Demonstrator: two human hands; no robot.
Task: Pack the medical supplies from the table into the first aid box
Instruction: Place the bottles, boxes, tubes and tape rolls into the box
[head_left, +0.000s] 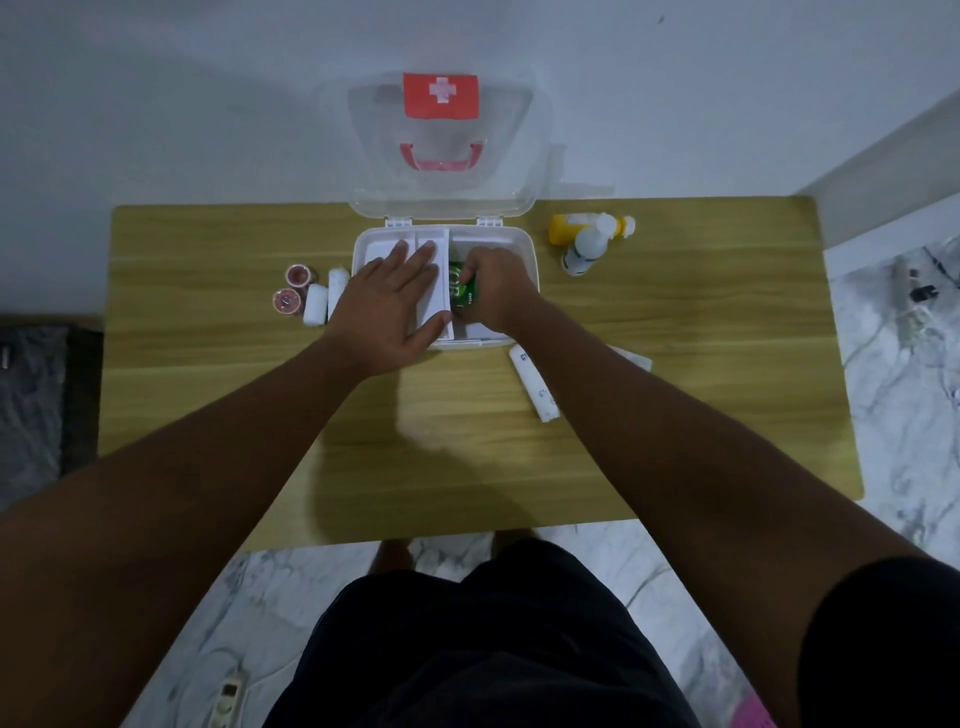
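While the right hand (491, 291) is clamped on a green packet (461, 287), lowering it into the open first aid box (522, 244), the left hand (387, 301) lies flat, fingers apart, on the box's inner tray (434, 241), likely steadying it. Bottles (589, 241) and rolls (324, 296) wait beside the box on the bench (208, 395).

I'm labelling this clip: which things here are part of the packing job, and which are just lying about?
Job: white first aid box, green packet in right hand, left hand on tray, two pink tape rolls, white bandage rolls, white tube, yellow and white bottles.

Lying about: power strip, floor cables.
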